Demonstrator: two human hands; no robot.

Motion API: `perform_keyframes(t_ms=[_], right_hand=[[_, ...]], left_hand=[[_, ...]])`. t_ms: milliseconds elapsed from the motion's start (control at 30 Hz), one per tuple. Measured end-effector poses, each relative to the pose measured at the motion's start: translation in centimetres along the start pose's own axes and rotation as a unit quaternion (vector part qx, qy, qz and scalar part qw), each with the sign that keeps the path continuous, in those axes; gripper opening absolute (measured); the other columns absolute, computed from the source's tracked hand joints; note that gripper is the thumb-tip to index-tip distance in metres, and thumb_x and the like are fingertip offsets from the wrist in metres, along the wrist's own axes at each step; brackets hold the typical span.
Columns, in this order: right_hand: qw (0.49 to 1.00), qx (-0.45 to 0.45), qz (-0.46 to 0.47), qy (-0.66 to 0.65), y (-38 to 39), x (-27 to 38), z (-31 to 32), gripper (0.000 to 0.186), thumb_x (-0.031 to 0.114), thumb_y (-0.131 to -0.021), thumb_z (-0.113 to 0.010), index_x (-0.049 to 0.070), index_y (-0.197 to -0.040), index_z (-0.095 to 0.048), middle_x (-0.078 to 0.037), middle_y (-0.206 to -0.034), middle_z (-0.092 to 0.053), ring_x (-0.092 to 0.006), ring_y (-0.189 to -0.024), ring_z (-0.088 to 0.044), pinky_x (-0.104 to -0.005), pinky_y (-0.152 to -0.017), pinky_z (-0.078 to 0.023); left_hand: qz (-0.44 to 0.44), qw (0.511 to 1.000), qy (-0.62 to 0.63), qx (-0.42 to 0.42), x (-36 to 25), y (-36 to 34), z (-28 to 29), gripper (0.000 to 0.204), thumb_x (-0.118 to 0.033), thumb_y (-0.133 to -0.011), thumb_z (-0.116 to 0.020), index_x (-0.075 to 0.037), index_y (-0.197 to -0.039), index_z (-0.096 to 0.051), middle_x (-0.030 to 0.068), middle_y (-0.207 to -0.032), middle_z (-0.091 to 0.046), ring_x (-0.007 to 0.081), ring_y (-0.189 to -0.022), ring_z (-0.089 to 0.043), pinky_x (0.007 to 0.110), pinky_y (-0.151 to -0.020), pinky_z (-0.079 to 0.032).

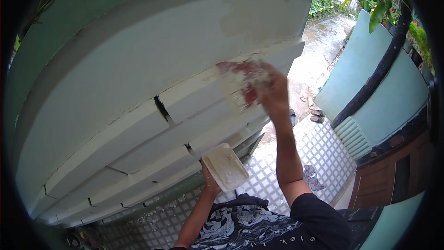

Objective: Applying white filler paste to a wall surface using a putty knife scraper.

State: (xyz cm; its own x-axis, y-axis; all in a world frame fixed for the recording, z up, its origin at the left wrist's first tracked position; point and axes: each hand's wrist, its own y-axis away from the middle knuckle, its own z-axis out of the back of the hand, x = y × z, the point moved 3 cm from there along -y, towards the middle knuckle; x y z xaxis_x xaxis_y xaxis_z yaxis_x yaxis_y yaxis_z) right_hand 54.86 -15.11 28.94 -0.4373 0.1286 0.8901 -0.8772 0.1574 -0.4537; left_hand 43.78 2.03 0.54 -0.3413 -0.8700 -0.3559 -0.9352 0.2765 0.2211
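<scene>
trowel [240,85], red and smeared with white plaster, is clamped in the right hand [274,93] against the wall [138,65]; left hand [209,178] grips a plaster-coated board [225,166] below

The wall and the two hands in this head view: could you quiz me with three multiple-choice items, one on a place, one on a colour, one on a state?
1. Where is the red scraper?
A. On the floor
B. Against the wall
C. In a bucket

2. What colour is the filler on the board?
A. Off-white
B. Blue
C. Black

3. How is the left hand?
A. Empty, hanging
B. Holding the board
C. Flat on the wall

Answers:
1 B, the right hand presses it on the pale wall.
2 A, a creamy layer covers it.
3 B, it grips the board's lower edge.
</scene>
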Motion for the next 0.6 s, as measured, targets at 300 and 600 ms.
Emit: perform_keyframes(t_ms=[300, 600], right_hand=[[0.986, -0.001, 0.133, 0.101, 0.4, 4.7, 1.7, 0.037, -0.007, -0.082, -0.060, -0.001, -0.118, -0.057, -0.012, -0.102, -0.068, -0.0150, -0.093, -0.066, -0.0293, -0.081, -0.053], [0.828, 0.078, 0.472, 0.291, -4.1, 4.7, 1.4, 0.029, -0.001, -0.074, -0.068, 0.013, -0.099, -0.069, -0.006, -0.095, -0.070, -0.0250, -0.090, -0.065, -0.0411, -0.100, -0.039]], left_hand=[[-0.017, 1.000, 0.023, -0.006, -0.5, 1.8, 1.0, 0.075, -0.068, -0.089, -0.032, -0.011, -0.136, -0.045, 0.0114, -0.126, -0.057, 0.0311, -0.113, -0.057, 0.049, -0.097, -0.046], [0.003, 0.999, 0.032, 0.010, -0.7, 1.6, 1.1, 0.076, -0.069, -0.089, -0.034, -0.011, -0.137, -0.043, 0.0118, -0.129, -0.055, 0.0321, -0.114, -0.056, 0.051, -0.098, -0.046]])
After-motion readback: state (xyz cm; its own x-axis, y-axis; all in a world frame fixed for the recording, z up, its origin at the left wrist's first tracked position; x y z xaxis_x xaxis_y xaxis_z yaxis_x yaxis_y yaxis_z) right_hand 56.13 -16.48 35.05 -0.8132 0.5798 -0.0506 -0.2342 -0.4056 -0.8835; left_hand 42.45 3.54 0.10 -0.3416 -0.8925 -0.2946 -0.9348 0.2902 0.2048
